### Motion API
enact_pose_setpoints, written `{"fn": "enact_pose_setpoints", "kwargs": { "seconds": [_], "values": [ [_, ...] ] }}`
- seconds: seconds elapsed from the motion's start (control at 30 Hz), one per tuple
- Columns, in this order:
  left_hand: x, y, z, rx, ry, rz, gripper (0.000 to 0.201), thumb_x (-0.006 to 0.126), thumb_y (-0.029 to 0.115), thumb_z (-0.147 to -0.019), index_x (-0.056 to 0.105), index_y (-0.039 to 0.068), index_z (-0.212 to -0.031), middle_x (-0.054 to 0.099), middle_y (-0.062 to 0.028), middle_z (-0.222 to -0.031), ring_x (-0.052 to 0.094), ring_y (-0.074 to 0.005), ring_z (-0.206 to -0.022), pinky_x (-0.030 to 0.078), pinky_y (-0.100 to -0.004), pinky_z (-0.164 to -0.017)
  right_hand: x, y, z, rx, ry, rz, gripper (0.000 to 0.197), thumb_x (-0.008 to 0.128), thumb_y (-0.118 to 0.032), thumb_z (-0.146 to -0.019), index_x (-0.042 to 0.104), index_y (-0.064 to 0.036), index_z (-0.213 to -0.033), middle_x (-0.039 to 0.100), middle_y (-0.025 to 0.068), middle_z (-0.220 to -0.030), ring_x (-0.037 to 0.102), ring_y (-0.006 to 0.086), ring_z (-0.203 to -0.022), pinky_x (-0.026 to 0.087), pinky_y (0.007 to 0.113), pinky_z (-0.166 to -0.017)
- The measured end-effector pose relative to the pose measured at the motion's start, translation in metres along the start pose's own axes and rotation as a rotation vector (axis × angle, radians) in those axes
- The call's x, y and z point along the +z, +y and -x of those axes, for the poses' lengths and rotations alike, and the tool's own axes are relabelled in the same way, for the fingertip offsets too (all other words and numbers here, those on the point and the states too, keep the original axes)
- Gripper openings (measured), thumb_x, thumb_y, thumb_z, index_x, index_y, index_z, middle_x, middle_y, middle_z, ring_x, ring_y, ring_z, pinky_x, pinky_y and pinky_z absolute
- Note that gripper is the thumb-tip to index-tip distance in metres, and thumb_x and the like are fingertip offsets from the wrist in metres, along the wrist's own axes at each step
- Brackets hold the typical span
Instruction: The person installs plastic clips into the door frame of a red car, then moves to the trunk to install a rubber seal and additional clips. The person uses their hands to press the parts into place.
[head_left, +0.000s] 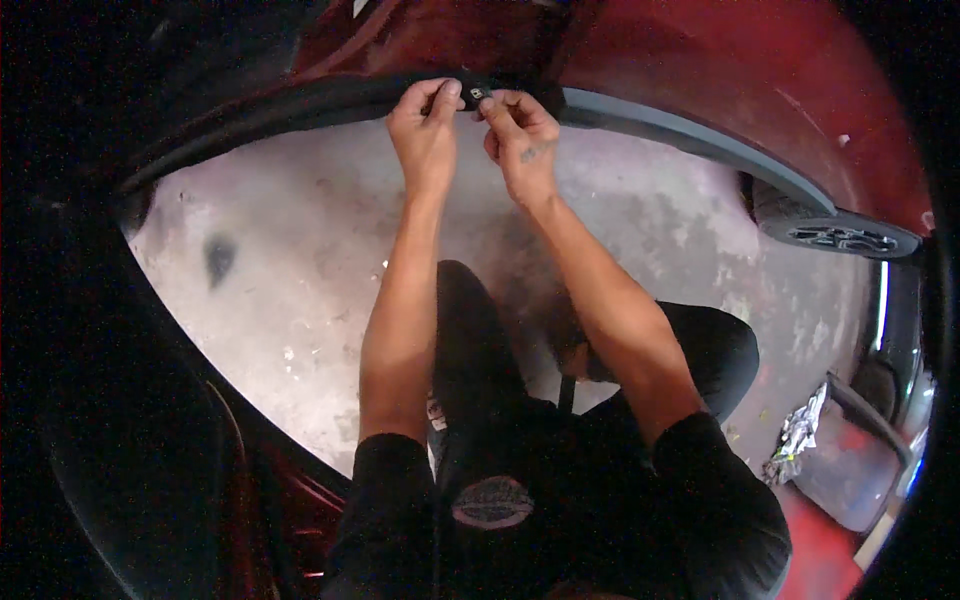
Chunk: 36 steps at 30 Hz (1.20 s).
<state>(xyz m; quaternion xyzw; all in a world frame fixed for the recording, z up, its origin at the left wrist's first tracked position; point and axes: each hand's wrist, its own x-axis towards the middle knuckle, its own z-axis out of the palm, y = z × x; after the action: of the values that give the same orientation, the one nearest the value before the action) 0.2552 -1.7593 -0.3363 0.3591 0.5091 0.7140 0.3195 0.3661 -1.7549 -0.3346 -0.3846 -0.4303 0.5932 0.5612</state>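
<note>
At the dark lower edge [330,103] of a red car body [690,60], both of my arms reach forward, with the hands close together. My right hand [522,140] is closed, pinching a small black piece [476,93] with a pale mark between thumb and fingers. Just left of it, my left hand [425,130] is also closed, thumb against bent fingers. What the left fingertips grip is too small and dark to make out; it may be the same piece.
A grey trim strip [680,125] runs right along the car to a wheel [840,238]. Beneath lies a stained pale floor [300,240]. At lower right are crumpled foil [800,435] and a grey panel-like object [850,480]. An open dark red door [300,500] stands at lower left.
</note>
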Motion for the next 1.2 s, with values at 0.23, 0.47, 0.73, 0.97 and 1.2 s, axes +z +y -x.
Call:
{"fn": "enact_pose_setpoints", "kwargs": {
  "seconds": [0.23, 0.47, 0.73, 0.97, 1.2],
  "values": [
    [0.011, -0.005, -0.018, 0.189, 0.049, -0.183, 0.023, 0.078, 0.009, -0.085, 0.062, -0.002, -0.073, 0.057, 0.0019, -0.065, 0.046, -0.0074, -0.062, 0.04, -0.0265, -0.056, -0.01, 0.006, 0.014, -0.125, 0.0, 0.16, 0.016, 0.066, -0.013, -0.096, 0.064, 0.0015, -0.103, 0.066, 0.0058, -0.083, 0.046, 0.0051, -0.053, 0.034, 0.022, -0.045],
    [0.004, -0.016, -0.025, 0.18, -0.008, -0.153, 0.015, 0.077, 0.011, -0.086, 0.068, -0.001, -0.081, 0.056, 0.0029, -0.065, 0.044, -0.0065, -0.058, 0.038, -0.0251, -0.052, 0.002, -0.003, 0.002, -0.091, 0.009, 0.107, 0.016, 0.065, -0.013, -0.097, 0.064, 0.0014, -0.104, 0.067, 0.0051, -0.081, 0.047, 0.0055, -0.053, 0.034, 0.022, -0.045],
    [-0.009, -0.003, 0.001, -0.172, -0.102, 0.205, 0.015, 0.074, 0.012, -0.091, 0.071, 0.002, -0.102, 0.062, 0.0022, -0.074, 0.044, -0.0031, -0.053, 0.031, -0.0215, -0.043, 0.008, 0.0, -0.015, -0.101, -0.015, 0.046, 0.018, 0.067, -0.013, -0.095, 0.066, 0.0024, -0.103, 0.069, 0.0055, -0.082, 0.048, 0.0066, -0.053, 0.036, 0.022, -0.045],
    [-0.002, -0.008, -0.005, -0.078, -0.04, 0.246, 0.016, 0.075, 0.011, -0.09, 0.071, 0.003, -0.103, 0.067, -0.0011, -0.079, 0.043, -0.0036, -0.049, 0.032, -0.0226, -0.042, 0.019, 0.001, -0.016, -0.078, 0.044, 0.04, 0.016, 0.068, -0.014, -0.095, 0.068, 0.0015, -0.099, 0.07, 0.005, -0.082, 0.049, 0.006, -0.051, 0.035, 0.021, -0.043],
    [0.009, -0.005, -0.012, 0.149, 0.036, 0.033, 0.007, 0.074, 0.001, -0.087, 0.072, -0.004, -0.091, 0.071, -0.0056, -0.081, 0.062, -0.0094, -0.069, 0.051, -0.0251, -0.065, 0.02, -0.007, -0.017, -0.111, 0.09, 0.125, 0.019, 0.068, -0.017, -0.095, 0.069, 0.0019, -0.096, 0.07, 0.0047, -0.079, 0.05, 0.0065, -0.05, 0.036, 0.023, -0.042]
  ]
}}
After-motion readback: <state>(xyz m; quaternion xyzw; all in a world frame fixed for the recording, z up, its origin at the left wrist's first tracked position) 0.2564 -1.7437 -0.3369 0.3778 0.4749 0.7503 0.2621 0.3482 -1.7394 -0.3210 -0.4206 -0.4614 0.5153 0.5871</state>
